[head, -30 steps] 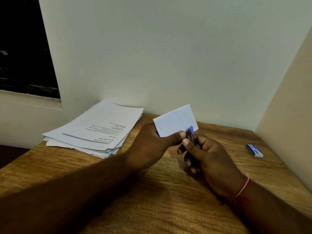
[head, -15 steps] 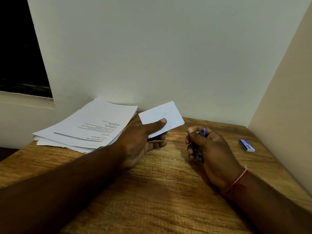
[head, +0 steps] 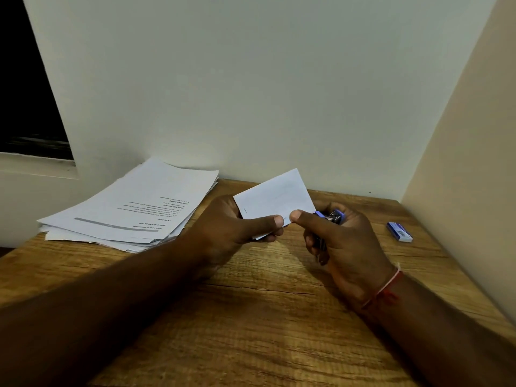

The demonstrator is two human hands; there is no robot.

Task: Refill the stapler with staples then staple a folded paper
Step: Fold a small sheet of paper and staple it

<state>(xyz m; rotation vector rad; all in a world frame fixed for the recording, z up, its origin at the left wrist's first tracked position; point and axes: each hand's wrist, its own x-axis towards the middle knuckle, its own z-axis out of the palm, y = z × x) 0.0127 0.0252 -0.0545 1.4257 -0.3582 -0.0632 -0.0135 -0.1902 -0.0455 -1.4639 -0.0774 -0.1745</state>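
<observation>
Risk: skewed staple, folded paper [head: 275, 199] unsupported.
Left hand [head: 234, 224] pinches its edge; right hand [head: 343, 241] grips stapler [head: 333, 216], thumb at the paper. Layers may slip.

Left hand [head: 231, 222] pinches folded paper [head: 275, 198]; right hand [head: 343, 241] grips stapler [head: 333, 216].

Head-worn, close, down over desk [head: 251, 325]

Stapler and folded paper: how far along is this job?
Done: the paper is folded and a short dark mark, probably a staple, sits near its left edge. In hand: the left hand holds the paper; the right hand grips the stapler beside its lower right corner. Left: perhaps another staple there.
</observation>
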